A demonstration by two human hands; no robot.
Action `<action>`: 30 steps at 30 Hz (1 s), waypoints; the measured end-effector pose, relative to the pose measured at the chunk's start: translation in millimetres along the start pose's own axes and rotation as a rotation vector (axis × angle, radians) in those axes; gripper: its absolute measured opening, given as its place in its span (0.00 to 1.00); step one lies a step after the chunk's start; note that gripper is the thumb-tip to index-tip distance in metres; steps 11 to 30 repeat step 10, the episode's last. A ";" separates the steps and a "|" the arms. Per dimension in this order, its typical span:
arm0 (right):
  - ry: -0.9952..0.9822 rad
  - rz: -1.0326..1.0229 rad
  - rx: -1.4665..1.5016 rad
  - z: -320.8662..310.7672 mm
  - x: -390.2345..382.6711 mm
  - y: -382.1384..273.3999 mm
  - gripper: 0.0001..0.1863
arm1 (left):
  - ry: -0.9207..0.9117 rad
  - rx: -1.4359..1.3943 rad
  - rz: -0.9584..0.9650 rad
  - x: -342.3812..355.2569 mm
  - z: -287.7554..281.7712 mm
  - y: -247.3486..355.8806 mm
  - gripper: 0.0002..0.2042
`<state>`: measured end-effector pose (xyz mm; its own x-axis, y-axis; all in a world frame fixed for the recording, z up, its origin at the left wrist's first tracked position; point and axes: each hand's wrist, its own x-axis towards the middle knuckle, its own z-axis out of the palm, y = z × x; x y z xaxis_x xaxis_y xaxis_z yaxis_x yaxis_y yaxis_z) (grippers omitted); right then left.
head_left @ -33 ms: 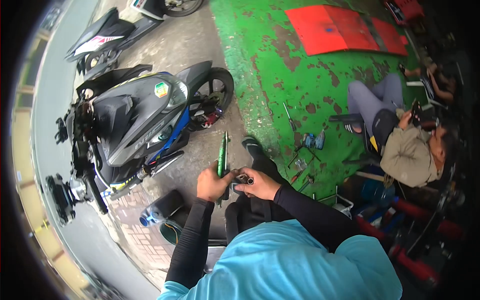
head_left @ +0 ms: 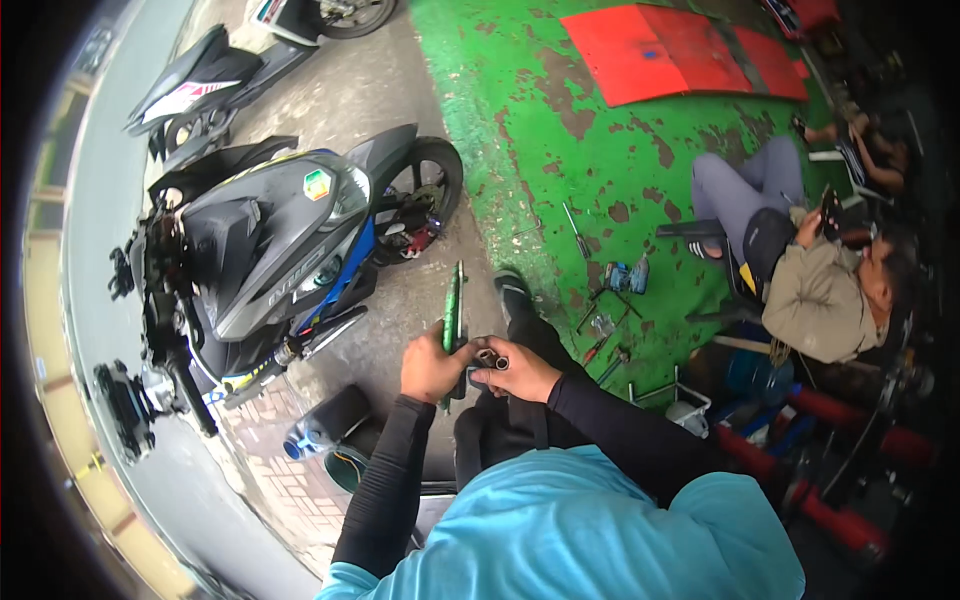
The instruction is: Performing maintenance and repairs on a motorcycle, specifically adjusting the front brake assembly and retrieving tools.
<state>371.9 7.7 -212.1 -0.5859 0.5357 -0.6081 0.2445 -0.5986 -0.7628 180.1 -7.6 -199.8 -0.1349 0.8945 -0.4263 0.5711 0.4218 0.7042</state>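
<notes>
My left hand [head_left: 428,368] is closed around a long, narrow green part [head_left: 452,300] that points up and away from me, with a thin dark strip along its side. Close beside it, my right hand [head_left: 522,371] is closed on a small dark piece with round metal openings [head_left: 487,357], which look like sockets or tube ends. The fingertips of both hands meet around this piece, so its full shape is hidden. Both hands are in front of my lap, near the front wheel of a grey and blue motor scooter [head_left: 270,240].
On the green floor lie a screwdriver [head_left: 577,232], a blue power tool [head_left: 626,277] and several hand tools. A dark container with a blue cap [head_left: 330,420] stands at left. A seated person [head_left: 820,290] is at right. A red panel [head_left: 680,55] lies at the back.
The view has shifted slightly. Both hands keep their hold, and the left hand with the green part is slightly farther right in the picture.
</notes>
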 end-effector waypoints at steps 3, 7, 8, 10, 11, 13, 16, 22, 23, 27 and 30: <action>0.084 -0.031 0.138 -9.7 -0.4 13.4 0.22 | -0.131 0.045 -0.050 15.6 27.9 16.9 0.24; 0.312 -0.052 -0.100 -56.9 3.5 38.8 0.17 | -0.248 0.022 -0.001 55.2 81.3 18.8 0.26; 0.318 -0.003 -0.040 -70.9 7.2 48.6 0.17 | -0.272 0.032 0.021 67.7 99.0 15.5 0.26; 0.327 0.002 0.038 -104.8 25.8 72.8 0.18 | -0.325 0.047 -0.014 100.2 140.8 4.5 0.27; 0.327 0.002 0.038 -104.8 25.8 72.8 0.18 | -0.325 0.047 -0.014 100.2 140.8 4.5 0.27; 0.327 0.002 0.038 -104.8 25.8 72.8 0.18 | -0.325 0.047 -0.014 100.2 140.8 4.5 0.27; 0.327 0.002 0.038 -104.8 25.8 72.8 0.18 | -0.325 0.047 -0.014 100.2 140.8 4.5 0.27; 0.327 0.002 0.038 -104.8 25.8 72.8 0.18 | -0.325 0.047 -0.014 100.2 140.8 4.5 0.27; 0.327 0.002 0.038 -104.8 25.8 72.8 0.18 | -0.325 0.047 -0.014 100.2 140.8 4.5 0.27; 0.327 0.002 0.038 -104.8 25.8 72.8 0.18 | -0.325 0.047 -0.014 100.2 140.8 4.5 0.27; 0.327 0.002 0.038 -104.8 25.8 72.8 0.18 | -0.325 0.047 -0.014 100.2 140.8 4.5 0.27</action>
